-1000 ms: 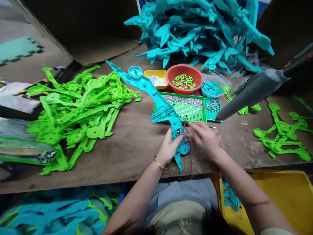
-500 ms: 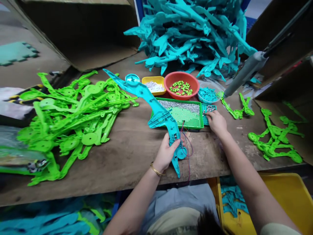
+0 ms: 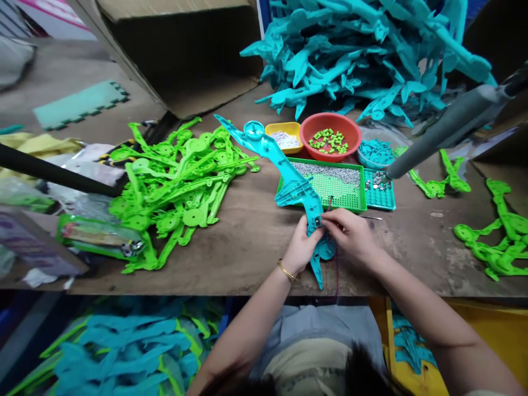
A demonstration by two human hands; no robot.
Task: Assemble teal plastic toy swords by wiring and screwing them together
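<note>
Left grip: thumb and fingers pinching a long, curved turquoise plastic part [image 3: 289, 171] near its lower end. The part is above the wooden tabletop [image 3: 243, 236], slanting up and away to the left, its middle overlapping the left side of the green perforated plastic tray [image 3: 363, 190]. Left hand [image 3: 302, 246] looks like the fixture.

Right grip: fingertips pressed together at a small metallic fitting [image 3: 317, 221] in the part. Can't tell if anything is between them; too small. Right hand [image 3: 355, 234] is just short of the green tray. Thin reddish wire [image 3: 337, 275] hangs beside the part.

Step in hand, my read: fine seating or adjusting at the fitting. Next move calls for a steady left grip, light fingertip pressure square to the fitting, and wire slack kept out of the way. Risk: small piece slipping or wire snagging.
</note>
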